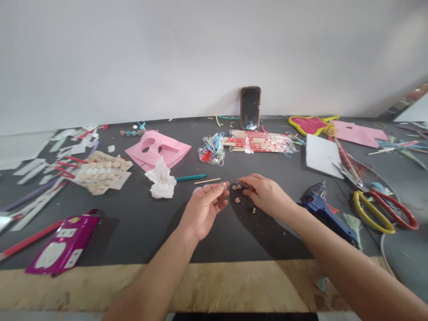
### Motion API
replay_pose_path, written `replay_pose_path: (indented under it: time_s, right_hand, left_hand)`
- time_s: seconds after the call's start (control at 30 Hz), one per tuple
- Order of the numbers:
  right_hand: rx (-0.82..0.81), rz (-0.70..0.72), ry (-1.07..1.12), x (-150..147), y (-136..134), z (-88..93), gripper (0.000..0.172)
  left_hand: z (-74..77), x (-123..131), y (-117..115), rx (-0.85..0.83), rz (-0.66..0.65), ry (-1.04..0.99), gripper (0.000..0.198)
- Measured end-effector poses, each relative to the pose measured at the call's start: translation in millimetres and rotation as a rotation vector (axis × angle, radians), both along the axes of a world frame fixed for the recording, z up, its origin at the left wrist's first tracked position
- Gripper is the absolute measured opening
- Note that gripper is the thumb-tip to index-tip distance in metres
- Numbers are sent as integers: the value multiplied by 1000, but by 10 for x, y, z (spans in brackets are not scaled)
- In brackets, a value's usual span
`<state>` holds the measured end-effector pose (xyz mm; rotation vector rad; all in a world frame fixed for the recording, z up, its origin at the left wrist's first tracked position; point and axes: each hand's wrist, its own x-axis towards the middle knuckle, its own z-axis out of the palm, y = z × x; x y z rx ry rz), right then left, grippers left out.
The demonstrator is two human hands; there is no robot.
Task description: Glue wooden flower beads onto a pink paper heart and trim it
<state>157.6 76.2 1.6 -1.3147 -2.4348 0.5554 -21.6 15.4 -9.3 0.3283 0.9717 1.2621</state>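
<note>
My left hand (203, 209) is raised above the dark mat (140, 232), pinching a tiny beige piece (223, 184) between thumb and fingertip. My right hand (264, 194) reaches in from the other side, its fingertips close together and almost meeting the left. I cannot tell whether they hold anything. Several tiny beige flower-shaped pieces (236, 187) lie on the mat between and below the hands. Just beyond my left hand lie a thin wooden stick (207, 180) and a teal marker (190, 177). A blue glue gun (321, 209) lies to the right of my right hand.
A pink foam mask (157, 149), crumpled white tissue (161, 179), a wrapped bundle of sticks (257, 141) and a phone (250, 108) lie ahead. Red-and-yellow-handled scissors (384, 211) lie right, a magenta box (63, 244) left. A wooden table edge (167, 285) runs along the front.
</note>
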Motion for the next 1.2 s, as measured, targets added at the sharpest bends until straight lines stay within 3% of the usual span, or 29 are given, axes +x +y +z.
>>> replay_pose_path:
  time_s: [0.3, 0.4, 0.6, 0.7, 0.9, 1.03, 1.2]
  right_hand:
    - [28, 86, -103, -83, 138, -47, 16]
    - [54, 93, -48, -42, 92, -7, 15]
    - [33, 169, 149, -13, -141, 130, 21]
    - [14, 176, 181, 14, -178, 146, 25]
    - [32, -63, -83, 164, 21, 81, 25]
    - [-30, -6, -165, 171, 31, 75, 20]
    - [-79, 31, -259, 100, -151, 127, 7]
  left_hand:
    - [48, -41, -16, 36, -7, -53, 12]
    - [54, -30, -18, 24, -33, -65, 11]
    - [25, 14, -57, 72, -203, -211, 7]
    - [15, 17, -58, 66, -196, -224, 7]
    - [57, -32, -28, 27, -118, -139, 6]
    - [69, -67, -25, 16, -103, -126, 6]
    - [73, -66, -27, 6, -107, -124, 6]
